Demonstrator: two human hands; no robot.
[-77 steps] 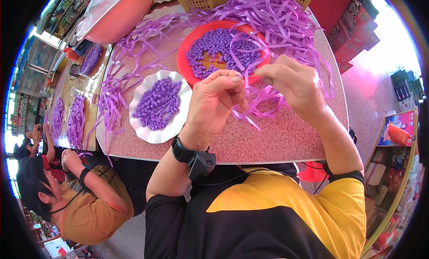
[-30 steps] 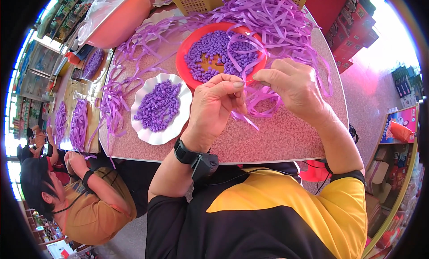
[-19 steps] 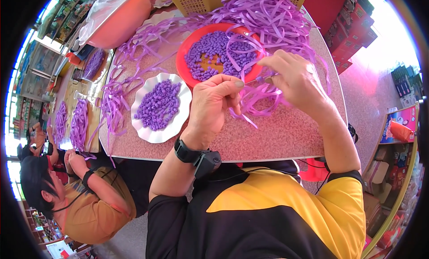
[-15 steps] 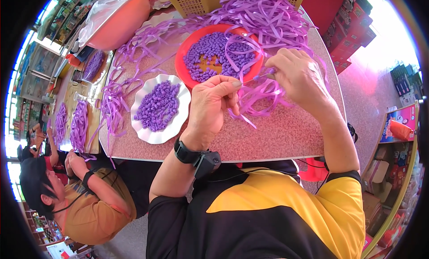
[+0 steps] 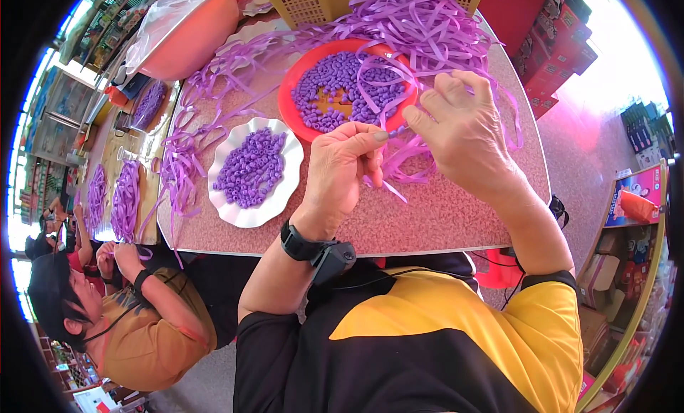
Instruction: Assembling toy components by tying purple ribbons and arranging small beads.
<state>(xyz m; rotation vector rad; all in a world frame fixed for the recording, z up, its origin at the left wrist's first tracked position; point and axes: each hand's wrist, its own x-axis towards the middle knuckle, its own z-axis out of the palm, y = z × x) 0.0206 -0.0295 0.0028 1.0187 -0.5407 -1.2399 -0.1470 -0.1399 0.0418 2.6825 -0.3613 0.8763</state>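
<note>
My left hand [image 5: 336, 167], with a black band and a dark device at the wrist, pinches a purple ribbon [image 5: 393, 191] between thumb and forefinger. A few purple beads [image 5: 399, 131] sit in a short row between my two hands, right by the left fingertips. My right hand [image 5: 459, 132] has its thumb and forefinger closed at the other end of that row; its other fingers are curled above. Behind my hands is a red plate [image 5: 286, 103] of purple beads, with part of its bottom bare. To the left stands a white wavy-edged plate [image 5: 288, 189] heaped with larger purple beads.
A big tangle of purple ribbons [image 5: 427, 35] lies at the table's back, beside a yellow basket [image 5: 299, 3]. An orange-pink basin [image 5: 189, 35] stands back left. At the left, a person [image 5: 146, 320] works beside ribbon bundles [image 5: 126, 199]. Shelves [image 5: 627, 263] stand on the right.
My right hand has moved left toward my left hand, and the beads now lie close to the left fingertips. My left hand has barely moved. The neighbouring person's hands have shifted a little.
</note>
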